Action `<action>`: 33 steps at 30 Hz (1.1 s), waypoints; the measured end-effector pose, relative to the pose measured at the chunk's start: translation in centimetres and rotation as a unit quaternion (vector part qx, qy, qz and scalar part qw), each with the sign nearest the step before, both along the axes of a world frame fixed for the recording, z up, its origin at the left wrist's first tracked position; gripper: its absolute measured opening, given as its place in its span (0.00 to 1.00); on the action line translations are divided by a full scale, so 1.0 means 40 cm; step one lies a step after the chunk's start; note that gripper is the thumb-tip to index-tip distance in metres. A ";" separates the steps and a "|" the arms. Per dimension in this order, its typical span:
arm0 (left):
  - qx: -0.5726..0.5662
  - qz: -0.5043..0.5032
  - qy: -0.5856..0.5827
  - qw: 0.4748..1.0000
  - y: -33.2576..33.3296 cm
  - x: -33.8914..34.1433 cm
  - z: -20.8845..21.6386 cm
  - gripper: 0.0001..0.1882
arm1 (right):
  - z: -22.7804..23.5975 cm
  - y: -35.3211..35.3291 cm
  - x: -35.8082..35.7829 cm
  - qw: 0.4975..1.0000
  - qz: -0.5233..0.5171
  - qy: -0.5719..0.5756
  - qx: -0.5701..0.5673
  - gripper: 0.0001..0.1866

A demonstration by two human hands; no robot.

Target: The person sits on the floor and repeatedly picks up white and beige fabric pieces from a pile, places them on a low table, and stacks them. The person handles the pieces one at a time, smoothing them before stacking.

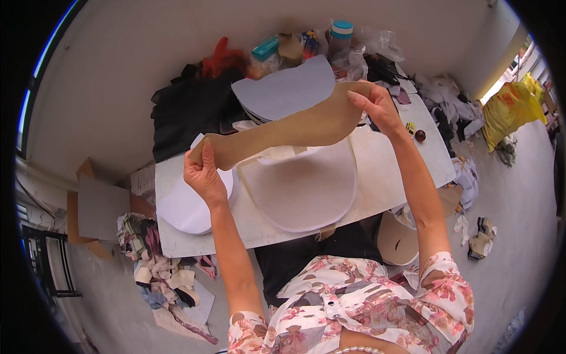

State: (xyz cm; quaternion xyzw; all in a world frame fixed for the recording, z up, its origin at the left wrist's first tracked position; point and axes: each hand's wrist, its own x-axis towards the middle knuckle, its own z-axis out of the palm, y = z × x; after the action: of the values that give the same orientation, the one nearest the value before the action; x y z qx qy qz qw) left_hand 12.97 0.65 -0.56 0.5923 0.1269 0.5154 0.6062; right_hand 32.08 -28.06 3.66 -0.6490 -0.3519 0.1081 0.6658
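Note:
A long, curved tan strip [277, 133] is held up above the table, stretched between both hands. My left hand [206, 177] pinches its left end, thumb on top. At its other end, my right hand [378, 107] grips the strip, also with the thumb over the face. Beneath it on the table lies a white rounded panel [306, 189] with a straight-sided, U-shaped outline. White rounded pieces [186, 203] are stacked near my left hand. Behind the strip sits a pile of grey curved pieces [286, 88]; the strip hides part of its lower edge.
Black fabric [191, 115] covers the table's back left. A bottle with a blue lid [341, 35], a teal box [265, 48] and plastic bags crowd the back. Scraps [168, 277] spill beside the table [253, 230]. A cardboard box [100, 206] stands left, a yellow sack [513, 112] right.

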 end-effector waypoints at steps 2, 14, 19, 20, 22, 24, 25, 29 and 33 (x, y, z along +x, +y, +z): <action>-0.035 -0.012 -0.005 0.999 -0.023 -0.013 0.012 0.12 | -0.020 -0.013 -0.019 0.999 -0.032 -0.037 0.003 0.16; -0.160 -0.162 0.056 0.972 -0.047 -0.171 -0.021 0.11 | -0.078 -0.084 -0.161 0.993 -0.016 0.119 -0.021 0.17; -0.206 -0.176 0.108 0.957 -0.034 -0.161 -0.070 0.11 | -0.123 -0.077 -0.149 0.990 0.007 0.133 -0.050 0.17; -0.218 -0.183 0.117 0.952 -0.029 -0.154 -0.089 0.11 | -0.143 -0.073 -0.135 0.990 0.010 0.132 -0.057 0.18; -0.218 -0.179 0.168 0.944 -0.012 -0.135 -0.141 0.12 | -0.178 -0.066 -0.118 0.988 0.010 0.135 -0.080 0.18; -0.207 -0.179 0.234 0.933 0.003 -0.112 -0.175 0.14 | -0.208 -0.056 -0.099 0.984 0.005 0.137 -0.110 0.18; -0.200 -0.139 0.244 0.939 -0.018 -0.089 -0.174 0.14 | -0.230 -0.054 -0.086 0.983 -0.008 0.117 -0.141 0.17; -0.065 -0.075 0.384 0.918 -0.015 -0.041 -0.212 0.12 | -0.327 -0.041 -0.047 0.966 -0.108 -0.030 -0.234 0.17; 0.137 0.055 0.412 0.899 -0.024 -0.021 -0.248 0.13 | -0.347 -0.021 -0.046 0.925 -0.170 -0.135 -0.311 0.17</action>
State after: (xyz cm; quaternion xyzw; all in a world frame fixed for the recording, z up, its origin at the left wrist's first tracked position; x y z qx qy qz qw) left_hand 12.13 -0.32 -10.47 0.8207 0.3259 0.2701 0.3838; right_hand 30.24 -28.90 -10.24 -0.8819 -0.2714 0.0089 0.3853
